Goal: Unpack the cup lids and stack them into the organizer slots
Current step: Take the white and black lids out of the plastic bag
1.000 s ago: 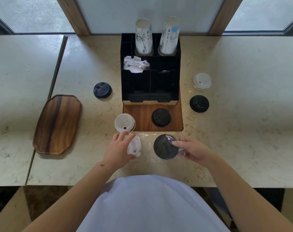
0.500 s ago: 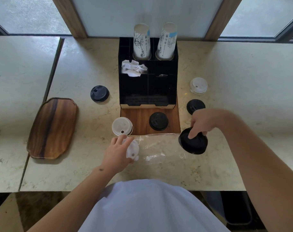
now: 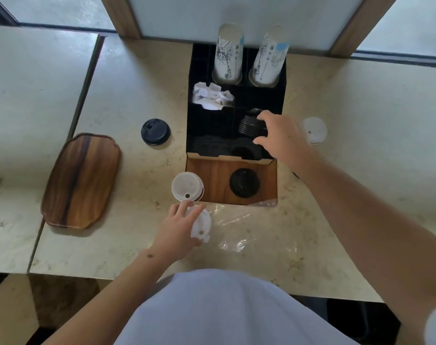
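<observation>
While the marble counter (image 3: pixel 361 125) spreads under everything, the black organizer (image 3: pixel 204 135) stands at its middle back, two printed paper cup stacks (image 3: pixel 228 56) upside down in its rear slots and crumpled white paper (image 3: pixel 212 97) in a left compartment; the print on the cups is too small to read. To the far left lies a wooden tray (image 3: pixel 81 180). A clear plastic bag (image 3: pixel 249 235) lies flat near the front edge. The right hand (image 3: pixel 281 138) reaches over the organizer's right middle slot, fingers curled round a ribbed stack of black lids (image 3: pixel 250 125). The left hand (image 3: pixel 177 227) grips a white lid stack (image 3: pixel 202 226) at the bag's left end. Another white stack (image 3: pixel 187 186) stands just beyond it, a black lid (image 3: pixel 244 183) sits on the wooden base, a black lid (image 3: pixel 155 131) lies left of the organizer, and a white lid (image 3: pixel 315 130) to the right.
</observation>
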